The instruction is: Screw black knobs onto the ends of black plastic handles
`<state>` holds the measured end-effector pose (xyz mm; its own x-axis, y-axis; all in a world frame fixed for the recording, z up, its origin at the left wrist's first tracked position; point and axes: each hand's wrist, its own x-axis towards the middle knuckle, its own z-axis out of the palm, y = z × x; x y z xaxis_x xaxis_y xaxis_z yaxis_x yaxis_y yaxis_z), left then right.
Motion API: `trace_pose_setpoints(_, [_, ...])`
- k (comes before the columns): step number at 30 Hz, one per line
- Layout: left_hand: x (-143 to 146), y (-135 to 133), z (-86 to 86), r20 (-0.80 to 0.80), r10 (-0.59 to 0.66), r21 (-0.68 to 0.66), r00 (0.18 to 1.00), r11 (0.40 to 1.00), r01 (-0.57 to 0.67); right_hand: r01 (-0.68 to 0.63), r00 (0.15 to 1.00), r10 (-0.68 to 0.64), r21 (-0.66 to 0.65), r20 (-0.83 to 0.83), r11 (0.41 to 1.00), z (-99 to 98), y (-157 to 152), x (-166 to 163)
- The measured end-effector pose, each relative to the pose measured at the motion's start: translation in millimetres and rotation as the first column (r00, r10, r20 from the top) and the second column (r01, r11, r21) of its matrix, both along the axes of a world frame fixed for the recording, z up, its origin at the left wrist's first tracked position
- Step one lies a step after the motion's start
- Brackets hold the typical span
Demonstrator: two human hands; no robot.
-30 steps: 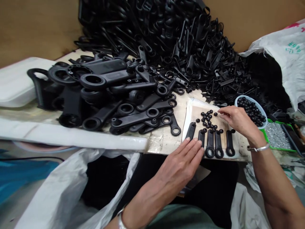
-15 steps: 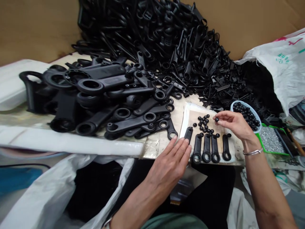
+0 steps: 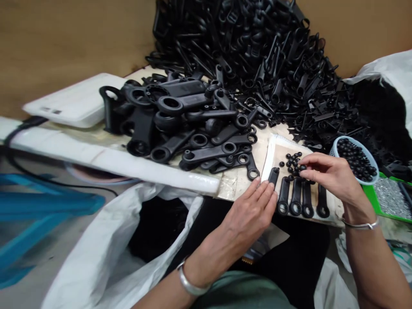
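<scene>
My left hand (image 3: 249, 212) lies with its fingers stretched out flat over the lower end of a black plastic crank arm (image 3: 274, 175), whose peg end shows past the fingertips. My right hand (image 3: 336, 174) pinches a small black round knob (image 3: 302, 168) between thumb and forefinger, just right of a loose cluster of similar knobs (image 3: 292, 159). Below it, several more crank arms stand in a row, ring ends toward me, among them a left one (image 3: 283, 196) and a right one (image 3: 322, 201). The right hand hides part of their upper ends.
A large heap of black plastic parts (image 3: 225, 47) rises at the back, with bigger crank arms (image 3: 206, 152) piled at left. On the right are a blue basket (image 3: 373, 161) of knobs and a green tray (image 3: 370, 201) of small metal pieces. A white sack (image 3: 86, 253) hangs open below.
The view has swung left, so everything appears farther right. My right hand has moved left with the knob, closer to the cluster. My left hand stays on the crank arm.
</scene>
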<state>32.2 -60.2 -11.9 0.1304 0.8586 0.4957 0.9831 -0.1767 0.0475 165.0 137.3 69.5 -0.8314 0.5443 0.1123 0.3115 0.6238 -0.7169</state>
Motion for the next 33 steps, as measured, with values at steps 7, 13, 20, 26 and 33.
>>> trace_pose_setpoints(7, [-2,1,-1.1,0.012,-0.012,0.02,1.0,1.0,0.012,-0.258,0.966,0.229,0.438,0.118,0.861,-7.9,-20,-27])
trace_pose_setpoints(13, [0,0,-4.4,0.051,0.013,0.005,0.999,1.0,-0.013,-0.214,0.975,0.161,0.454,0.153,0.865,-13.5,-20,-25])
trace_pose_setpoints(20, [0,0,-3.0,0.056,0.016,0.029,0.998,0.999,-0.017,-0.21,0.973,0.127,0.514,0.192,0.832,-13.0,-26,-25])
trace_pose_setpoints(26, [1,0,-4.2,0.05,0.005,0.018,0.999,1.0,-0.006,-0.198,0.98,0.169,0.466,0.103,0.863,-8.6,-20,-20])
trace_pose_setpoints(33, [0,0,-3.7,0.055,0.002,0.022,0.998,1.0,-0.003,-0.11,0.993,0.087,0.39,0.075,0.914,-9.6,-18,-23])
